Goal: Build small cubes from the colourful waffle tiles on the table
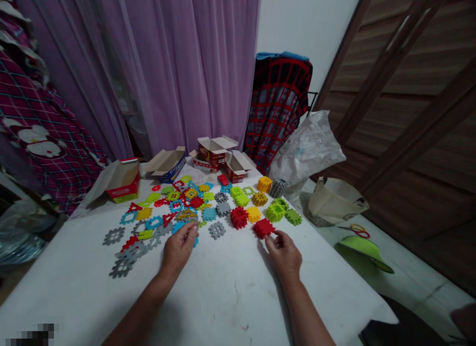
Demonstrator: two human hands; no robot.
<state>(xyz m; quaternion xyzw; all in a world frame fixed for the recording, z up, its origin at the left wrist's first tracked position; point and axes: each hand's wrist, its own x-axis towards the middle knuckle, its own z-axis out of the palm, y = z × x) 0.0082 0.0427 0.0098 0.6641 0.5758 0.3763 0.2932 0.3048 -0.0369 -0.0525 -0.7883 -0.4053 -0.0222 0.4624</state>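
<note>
Many flat plastic waffle-shaped building pieces in red, blue, yellow, green and grey (208, 212) lie spread over a white table (223, 296). My left hand (178, 249) rests at the near edge of the pile, its bunched fingertips on a blue piece (183, 228). Just right of it lies a grey piece (216, 230). My right hand (284, 254) reaches a red stack of interlocked pieces (263, 228), with thumb and fingers pinching its near corner. Beside that stack sit a taller red stack (239, 217) and a yellow one (254, 214).
Several open cardboard toy boxes (211, 152) stand at the table's far edge, backed by a purple curtain (186, 63). A white plastic bag (308, 147) sits at the far right. Beyond the right table edge, the floor holds a canvas bag (334, 202), scissors (355, 230) and a green hat (364, 252).
</note>
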